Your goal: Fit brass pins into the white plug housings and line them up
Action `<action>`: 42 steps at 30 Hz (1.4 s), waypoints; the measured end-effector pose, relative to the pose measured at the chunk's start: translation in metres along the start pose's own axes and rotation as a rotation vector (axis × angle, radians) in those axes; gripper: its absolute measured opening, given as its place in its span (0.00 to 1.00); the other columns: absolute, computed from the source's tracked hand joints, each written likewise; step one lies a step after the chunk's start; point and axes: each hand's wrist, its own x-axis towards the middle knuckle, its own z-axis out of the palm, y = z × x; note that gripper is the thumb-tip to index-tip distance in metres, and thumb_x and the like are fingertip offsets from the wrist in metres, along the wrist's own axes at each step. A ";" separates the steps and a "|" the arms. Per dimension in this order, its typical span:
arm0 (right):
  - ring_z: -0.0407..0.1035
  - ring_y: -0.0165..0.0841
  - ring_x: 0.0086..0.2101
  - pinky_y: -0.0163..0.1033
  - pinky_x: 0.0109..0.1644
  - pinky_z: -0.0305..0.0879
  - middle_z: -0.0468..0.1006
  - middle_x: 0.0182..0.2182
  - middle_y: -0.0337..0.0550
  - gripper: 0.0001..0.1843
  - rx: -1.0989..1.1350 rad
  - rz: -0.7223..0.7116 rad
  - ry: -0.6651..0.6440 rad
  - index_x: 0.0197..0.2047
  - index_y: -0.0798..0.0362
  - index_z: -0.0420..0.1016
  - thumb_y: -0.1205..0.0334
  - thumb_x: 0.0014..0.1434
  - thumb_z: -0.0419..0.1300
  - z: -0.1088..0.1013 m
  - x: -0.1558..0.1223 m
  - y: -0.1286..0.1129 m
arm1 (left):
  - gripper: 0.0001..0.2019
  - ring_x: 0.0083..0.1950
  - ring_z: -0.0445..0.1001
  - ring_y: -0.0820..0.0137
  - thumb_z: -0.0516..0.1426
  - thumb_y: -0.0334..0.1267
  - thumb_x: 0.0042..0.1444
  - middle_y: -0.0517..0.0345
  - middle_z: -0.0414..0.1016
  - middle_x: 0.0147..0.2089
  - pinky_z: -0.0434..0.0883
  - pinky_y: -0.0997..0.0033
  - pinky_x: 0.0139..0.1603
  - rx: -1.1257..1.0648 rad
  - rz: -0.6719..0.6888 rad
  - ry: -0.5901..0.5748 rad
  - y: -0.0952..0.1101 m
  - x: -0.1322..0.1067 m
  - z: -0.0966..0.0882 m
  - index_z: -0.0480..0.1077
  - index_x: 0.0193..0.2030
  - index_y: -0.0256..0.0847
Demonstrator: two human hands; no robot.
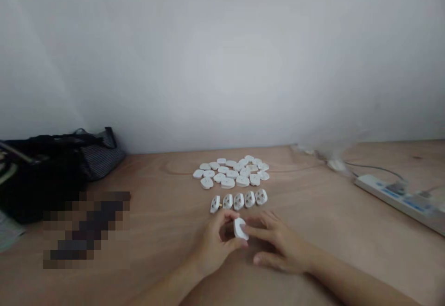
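My left hand point(215, 245) and my right hand point(278, 245) meet low on the wooden table point(167, 181). A white plastic plug housing point(240, 228) stands on edge between them, pinched by my left thumb and fingers. The tip of my right index finger touches its right side. Just beyond my hands, a neat row of several white plug housings point(238, 201) lies with their pin holes showing. Farther back, several more white housings point(227, 182) lie in a loose cluster.
A black bag point(45, 176) with a striped side point(102, 157) sits at the left, beside a pixelated patch point(86, 229) on the table. A white power strip point(392, 194) and its cable point(375, 167) lie at the right. A white wall point(222, 65) backs the table.
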 end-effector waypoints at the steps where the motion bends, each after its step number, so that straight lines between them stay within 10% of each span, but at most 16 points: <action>1: 0.59 0.42 0.52 0.50 0.56 0.55 0.62 0.56 0.49 0.31 -0.009 -0.008 -0.001 0.61 0.45 0.57 0.48 0.56 0.57 0.000 0.000 0.000 | 0.21 0.44 0.73 0.64 0.66 0.34 0.43 0.54 0.73 0.42 0.70 0.66 0.45 0.032 -0.007 0.011 0.001 -0.001 0.000 0.64 0.43 0.40; 9: 0.61 0.40 0.52 0.46 0.55 0.60 0.65 0.52 0.51 0.23 0.070 0.123 0.149 0.55 0.50 0.66 0.54 0.57 0.57 0.003 -0.006 0.007 | 0.23 0.51 0.71 0.60 0.65 0.36 0.42 0.52 0.72 0.46 0.65 0.58 0.55 0.271 0.067 0.198 0.020 0.004 -0.048 0.60 0.44 0.41; 18: 0.61 0.41 0.52 0.47 0.55 0.61 0.64 0.54 0.51 0.23 0.098 0.107 0.071 0.55 0.50 0.66 0.56 0.57 0.58 0.008 -0.005 0.007 | 0.29 0.49 0.72 0.58 0.65 0.38 0.41 0.49 0.74 0.48 0.69 0.57 0.50 0.414 -0.146 0.071 -0.004 0.016 -0.113 0.65 0.52 0.39; 33: 0.62 0.39 0.51 0.45 0.54 0.61 0.64 0.52 0.51 0.22 0.075 0.099 0.050 0.53 0.52 0.68 0.60 0.55 0.60 0.003 -0.005 0.009 | 0.28 0.57 0.66 0.56 0.63 0.39 0.45 0.52 0.69 0.57 0.60 0.57 0.59 0.659 0.090 -0.154 0.010 0.049 -0.083 0.67 0.56 0.43; 42: 0.62 0.40 0.51 0.46 0.54 0.61 0.65 0.52 0.51 0.21 0.088 0.102 0.041 0.53 0.52 0.68 0.62 0.54 0.60 0.005 -0.005 0.012 | 0.23 0.48 0.73 0.59 0.65 0.40 0.42 0.53 0.76 0.47 0.68 0.61 0.52 0.535 0.000 -0.011 0.021 0.015 -0.069 0.71 0.47 0.40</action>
